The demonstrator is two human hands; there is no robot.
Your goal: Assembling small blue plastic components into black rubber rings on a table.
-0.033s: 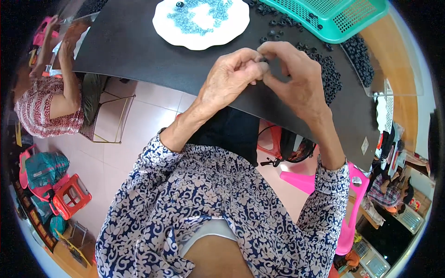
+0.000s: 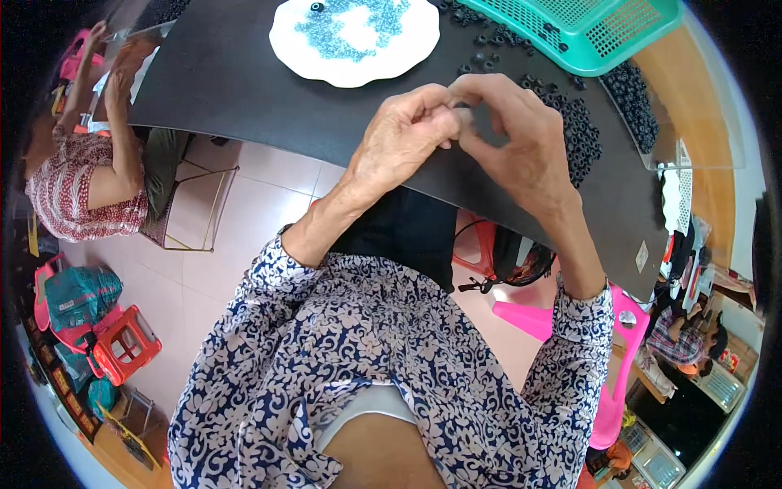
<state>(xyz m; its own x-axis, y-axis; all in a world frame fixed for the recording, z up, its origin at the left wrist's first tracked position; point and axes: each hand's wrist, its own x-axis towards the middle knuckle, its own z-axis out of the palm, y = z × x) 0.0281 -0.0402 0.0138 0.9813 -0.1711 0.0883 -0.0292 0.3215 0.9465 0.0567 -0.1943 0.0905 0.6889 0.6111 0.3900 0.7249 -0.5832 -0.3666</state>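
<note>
My left hand (image 2: 407, 138) and right hand (image 2: 525, 143) meet over the dark table (image 2: 236, 85), near its front edge, with thumbs and forefingers pinched together at the tips. Between those tips I grip a small dark piece (image 2: 462, 104), with only a sliver of it showing; my fingers cover the rest, so I cannot tell its full shape. The other fingers of my left hand curl in toward my palm, while my right thumb and forefinger arch into a rounded loop with a gap inside it.

Just beyond my left hand lies a white plate (image 2: 287, 50) with a wavy rim, strewn with tiny pale-blue bits (image 2: 322, 39), and one dark ring (image 2: 317, 6) sits on it toward the far side. Behind my right hand and to the right of it, a heap of dark beads (image 2: 582, 140) spreads over the tabletop, with loose ones trailing away toward the far edge. A green basket (image 2: 604, 63) with slotted mesh stands past them, and more dark pieces (image 2: 631, 106) fill a clear-walled tray at the right.

Off to my left a co-worker (image 2: 85, 187) in a red-and-white patterned top sits at the table, and a red stool (image 2: 128, 346) stands on the tiled floor
</note>
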